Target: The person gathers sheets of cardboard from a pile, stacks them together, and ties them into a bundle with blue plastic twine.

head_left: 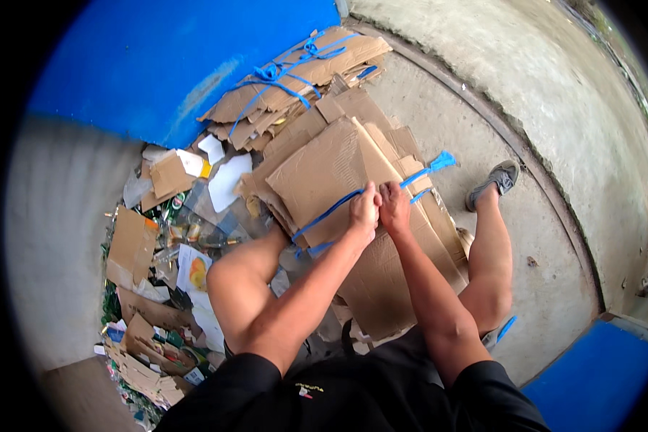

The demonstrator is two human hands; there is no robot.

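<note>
While the flattened-cardboard stack (378, 268) lies directly beneath both, left hand (365, 213) and right hand (394, 208) grip blue strapping (329, 212).

Daylight, bright and diffuse; source itself out of view. Pale concrete (497, 57) at 1 o'clock brightest; grey wall (72, 237) at 9 o'clock dimmer. Cardboard stack (313, 169) near centre evenly lit, soft shadows under edges, creases readable. Black shirt (381, 396) at 6 o'clock: folds mostly lost in dark. Litter (173, 345) toward 8 o'clock: fine detail smeared, small glints. Fisheye bend strong: floor track (507, 131) bows from 12 to 4 o'clock. Corners black.
</note>
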